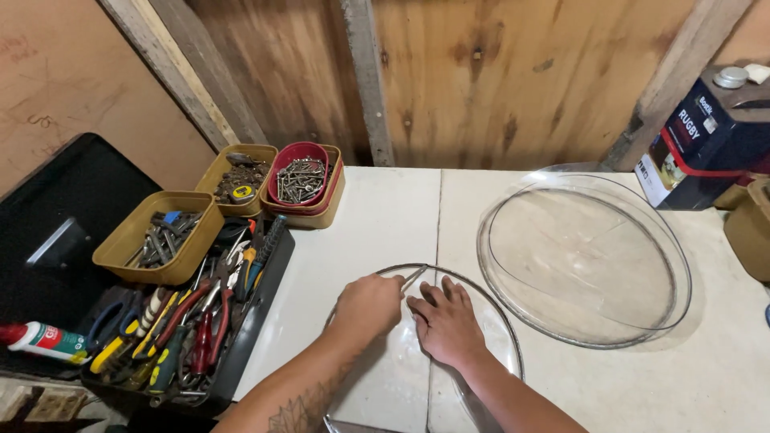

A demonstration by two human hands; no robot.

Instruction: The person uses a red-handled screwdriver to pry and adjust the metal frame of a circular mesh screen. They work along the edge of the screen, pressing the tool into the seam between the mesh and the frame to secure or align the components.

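My left hand (367, 306) is closed around a thin metal tool (415, 277) whose tip points at the far rim of a round clear plastic cover (499, 329) with a metal rim, lying on the white table (377, 216). My right hand (446, 319) rests flat on that cover, fingers spread, just right of the tool tip. A second, larger clear round cover (585, 256) lies to the right, apart from both hands.
An open black toolbox (192, 321) with pliers and screwdrivers stands at the left. Three tan trays (160, 236) and a red bowl (301, 178) hold screws and bits. A white tube (44, 341) lies far left. A dark can (706, 136) stands at back right. Wooden wall behind.
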